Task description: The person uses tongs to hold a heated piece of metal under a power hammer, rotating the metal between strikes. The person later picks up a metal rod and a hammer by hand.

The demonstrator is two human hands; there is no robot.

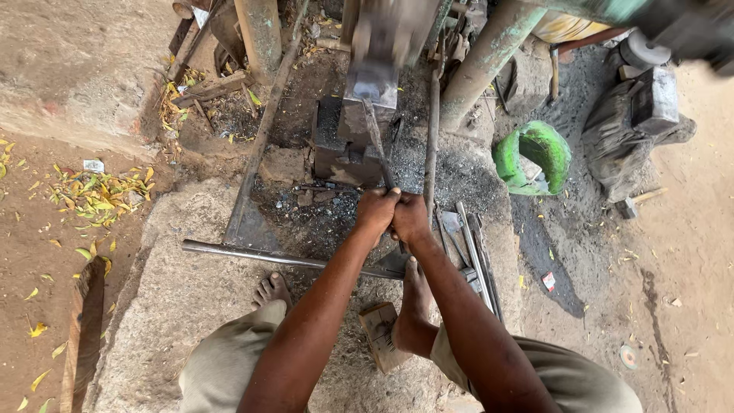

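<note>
My left hand (376, 211) and my right hand (410, 216) are clenched side by side around the near end of a long dark metal bar (375, 136). The bar runs away from me, and its far end lies on the anvil block (348, 149) under the blurred hammer head (373, 73) of a power hammer. My bare feet rest on the ground below my arms, the right foot (413, 302) on a wooden block (380, 334).
A long steel rod (260, 255) lies crosswise in front of my feet. Several metal rods and tools (474, 256) lie at the right. A green bowl (535, 157) and a dark stone (631, 130) sit further right. Dry leaves litter the ground at left.
</note>
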